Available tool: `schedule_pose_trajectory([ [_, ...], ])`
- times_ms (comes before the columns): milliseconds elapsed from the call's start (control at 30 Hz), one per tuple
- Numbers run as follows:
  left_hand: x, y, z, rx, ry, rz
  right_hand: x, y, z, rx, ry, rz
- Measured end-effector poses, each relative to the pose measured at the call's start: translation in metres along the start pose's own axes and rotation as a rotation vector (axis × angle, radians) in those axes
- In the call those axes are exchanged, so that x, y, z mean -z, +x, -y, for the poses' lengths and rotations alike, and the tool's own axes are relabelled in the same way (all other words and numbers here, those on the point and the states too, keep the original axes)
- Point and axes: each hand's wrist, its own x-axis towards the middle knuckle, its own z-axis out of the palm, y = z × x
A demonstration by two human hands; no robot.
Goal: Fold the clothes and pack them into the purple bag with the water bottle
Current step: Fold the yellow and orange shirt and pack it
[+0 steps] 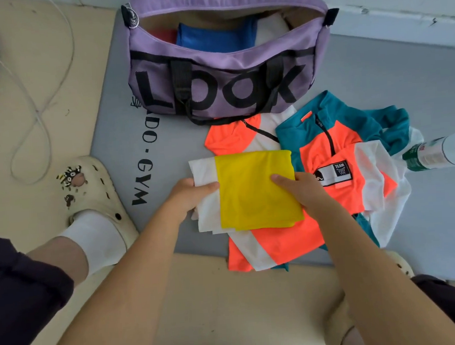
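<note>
Purple bag (221,65): woven cloth, matt, mesh front panel over black printed letters; black webbing straps. Yellow folded garment (257,191): thin smooth cloth, matt. Orange-white jersey (274,244): fine mesh sports cloth, slight sheen. Teal top (351,117): soft fleecy cloth, sewn label patch. Water bottle (432,154): clear glossy plastic. Grey mat (116,131): matt, smooth foam-like. Clog (97,181): cream matt rubbery plastic.
</note>
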Motion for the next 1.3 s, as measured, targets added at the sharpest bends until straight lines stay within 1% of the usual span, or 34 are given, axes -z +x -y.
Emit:
schedule_pose_trajectory([
  [33,0.000,-0.001,-0.002,-0.008,-0.028,0.007,0.001,-0.003,0.002,0.012,0.079,0.009],
  [133,0.001,-0.007,-0.015,-0.081,-0.279,0.073,0.004,-0.010,0.010,-0.037,0.433,0.099],
  [167,0.002,-0.010,-0.023,-0.118,-0.317,0.074,0.005,-0.012,0.016,-0.040,0.490,0.134],
  [267,0.008,-0.023,-0.065,-0.213,-0.248,-0.066,0.011,-0.016,0.048,0.055,0.495,0.155],
  [300,0.011,-0.028,-0.082,-0.251,-0.249,-0.073,0.015,-0.016,0.064,0.100,0.488,0.136],
  [333,0.015,-0.033,-0.100,-0.309,-0.274,-0.039,0.019,-0.015,0.079,0.159,0.506,0.125],
  [400,0.028,-0.039,-0.136,-0.436,-0.381,0.054,0.029,-0.013,0.113,0.279,0.614,0.158],
  [467,0.041,-0.041,-0.171,-0.525,-0.475,0.103,0.037,-0.008,0.147,0.345,0.672,0.198],
  [533,0.048,-0.035,-0.200,-0.533,-0.470,0.051,0.040,0.000,0.177,0.336,0.637,0.178],
  [600,0.050,-0.023,-0.219,-0.445,-0.375,-0.068,0.034,0.010,0.200,0.276,0.592,0.089],
  [667,0.052,-0.006,-0.232,-0.365,-0.291,-0.108,0.028,0.024,0.218,0.209,0.587,-0.019],
  [700,0.053,0.002,-0.239,-0.353,-0.282,-0.108,0.026,0.031,0.227,0.185,0.601,-0.015],
  [733,0.056,0.009,-0.246,-0.360,-0.286,-0.112,0.026,0.037,0.235,0.175,0.609,0.032],
  [800,0.064,0.025,-0.259,-0.419,-0.324,-0.118,0.030,0.052,0.249,0.191,0.575,0.129],
  [833,0.068,0.032,-0.265,-0.459,-0.348,-0.116,0.032,0.060,0.255,0.217,0.560,0.141],
  [900,0.072,0.047,-0.269,-0.506,-0.301,-0.175,0.032,0.073,0.264,0.254,0.494,0.100],
  [1000,0.071,0.070,-0.267,-0.515,-0.092,-0.354,0.023,0.091,0.267,0.330,0.316,-0.027],
  [1033,0.070,0.076,-0.265,-0.540,-0.058,-0.390,0.019,0.097,0.266,0.358,0.229,-0.077],
  [1100,0.069,0.086,-0.260,-0.599,0.063,-0.446,0.017,0.107,0.262,0.423,-0.048,-0.170],
  [1133,0.069,0.090,-0.258,-0.615,0.170,-0.459,0.018,0.109,0.259,0.442,-0.197,-0.188],
  [1200,0.069,0.092,-0.254,-0.603,0.419,-0.416,0.020,0.107,0.252,0.430,-0.473,-0.198],
  [1267,0.068,0.084,-0.250,-0.549,0.748,-0.383,0.022,0.102,0.247,0.437,-0.701,-0.236],
  [1300,0.068,0.078,-0.249,-0.546,0.916,-0.416,0.023,0.098,0.245,0.452,-0.771,-0.258],
])
